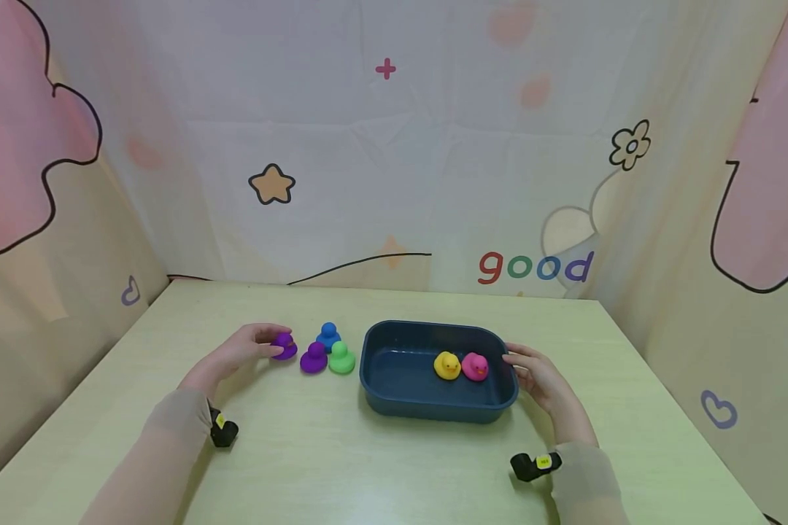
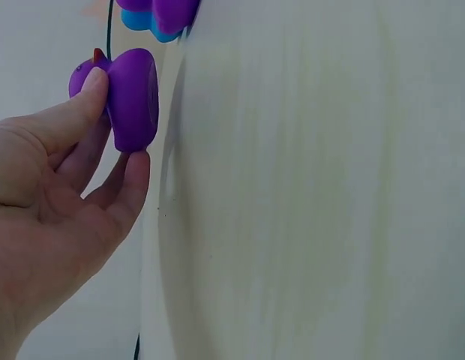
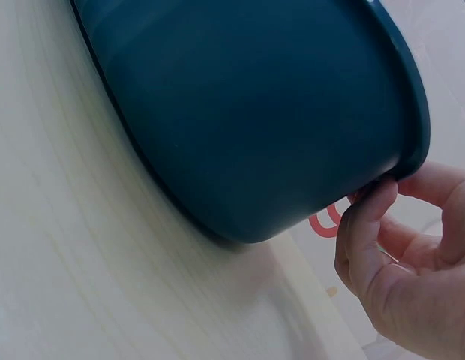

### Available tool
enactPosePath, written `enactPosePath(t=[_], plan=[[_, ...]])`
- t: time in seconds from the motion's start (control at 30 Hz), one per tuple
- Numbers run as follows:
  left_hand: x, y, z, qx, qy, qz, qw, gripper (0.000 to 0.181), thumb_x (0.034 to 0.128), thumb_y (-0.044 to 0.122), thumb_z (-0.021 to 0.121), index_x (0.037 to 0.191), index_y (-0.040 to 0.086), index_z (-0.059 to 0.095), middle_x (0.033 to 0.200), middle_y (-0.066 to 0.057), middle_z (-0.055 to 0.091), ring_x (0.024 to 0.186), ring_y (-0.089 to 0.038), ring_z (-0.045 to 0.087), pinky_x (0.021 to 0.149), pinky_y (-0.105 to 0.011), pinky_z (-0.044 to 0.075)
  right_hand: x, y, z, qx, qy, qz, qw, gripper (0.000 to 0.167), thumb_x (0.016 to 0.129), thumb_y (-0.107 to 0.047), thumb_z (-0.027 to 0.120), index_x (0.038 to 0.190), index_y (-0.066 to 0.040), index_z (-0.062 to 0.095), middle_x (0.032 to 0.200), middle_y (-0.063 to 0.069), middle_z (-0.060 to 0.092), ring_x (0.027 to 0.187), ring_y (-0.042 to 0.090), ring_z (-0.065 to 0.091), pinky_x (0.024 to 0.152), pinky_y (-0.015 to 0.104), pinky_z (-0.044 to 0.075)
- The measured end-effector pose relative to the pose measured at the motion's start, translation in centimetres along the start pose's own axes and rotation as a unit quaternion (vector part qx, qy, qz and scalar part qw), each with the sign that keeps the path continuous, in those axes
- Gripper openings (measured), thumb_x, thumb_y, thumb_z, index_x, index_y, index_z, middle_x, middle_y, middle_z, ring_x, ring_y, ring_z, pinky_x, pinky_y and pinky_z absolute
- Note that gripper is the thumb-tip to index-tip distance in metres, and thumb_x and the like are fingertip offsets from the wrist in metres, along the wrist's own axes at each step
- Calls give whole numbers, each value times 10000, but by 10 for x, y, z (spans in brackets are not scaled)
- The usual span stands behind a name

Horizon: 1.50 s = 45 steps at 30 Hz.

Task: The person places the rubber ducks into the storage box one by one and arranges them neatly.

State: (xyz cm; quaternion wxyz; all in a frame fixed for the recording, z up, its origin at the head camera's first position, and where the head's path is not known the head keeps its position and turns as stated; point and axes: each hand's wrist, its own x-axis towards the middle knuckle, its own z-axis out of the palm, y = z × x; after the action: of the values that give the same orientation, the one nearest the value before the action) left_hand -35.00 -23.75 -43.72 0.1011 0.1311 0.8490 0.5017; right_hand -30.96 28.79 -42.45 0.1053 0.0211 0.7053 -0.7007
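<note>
Currently, the left fingers [image 2: 135,184] pinch a purple duck [image 2: 133,97] lying toward the worktop's [image 1: 315,467] left edge from the navy tub [image 1: 433,411], whose end the right fingers [image 3: 361,221] grip.

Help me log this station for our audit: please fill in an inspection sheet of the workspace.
Surface: pale wood-grain table.
Job's things: dark blue rectangular plastic-looking tub, holding rounded rubbery toys: yellow duck, pink duck; outside it, purple duck, blue duck, green duck.
Clutter: nothing seen.
Hands: left hand pinches a second purple duck; right hand grips the tub's rim.
Cables: nothing seen.
Surroundings: pale printed cloth backdrop reading "good".
</note>
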Motion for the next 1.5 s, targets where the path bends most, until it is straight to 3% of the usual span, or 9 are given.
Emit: enactPosePath(t=[0.23,0.47,0.7,1.07,1.5], plan=[[3,1,-1,127,-232,171,9995,446,962,64,587,1382,-51,493,1382,-280,511,1312,-430,447,1118,-572,324,-1,0,0,31,-6,-42,10000,466,987,-141,530,1400,38,407,922,-175,640,762,11,619,743,160,514],[5,-4,-3,142,-469,244,9985,468,959,67,589,1402,-36,478,1407,-265,502,1343,-435,413,1137,-590,280,-1,-3,0,11,-18,-8,10000,529,986,-154,539,1434,58,355,926,-174,637,772,13,618,750,162,512],[1,-3,-5,131,-568,40,9983,480,962,69,584,1421,-9,469,1441,-250,477,1373,-442,373,1147,-609,245,-1,-4,2,-12,-31,20,10000,550,986,-158,542,1448,60,339,920,-173,642,776,18,621,749,163,517],[2,-5,-5,204,-838,149,9962,488,946,39,588,1416,-17,468,1453,-251,464,1378,-464,350,1137,-616,255,-1,-3,2,58,-1,7,10000,531,984,-140,532,1437,68,349,910,-171,647,773,17,628,741,160,518],[3,-7,-3,168,-832,101,9963,495,924,-31,571,1408,-28,470,1453,-253,461,1375,-460,357,1136,-604,273,-1,-1,1,-26,-1,8,10000,569,987,-158,538,1457,76,319,924,-180,638,792,18,627,755,161,515]])
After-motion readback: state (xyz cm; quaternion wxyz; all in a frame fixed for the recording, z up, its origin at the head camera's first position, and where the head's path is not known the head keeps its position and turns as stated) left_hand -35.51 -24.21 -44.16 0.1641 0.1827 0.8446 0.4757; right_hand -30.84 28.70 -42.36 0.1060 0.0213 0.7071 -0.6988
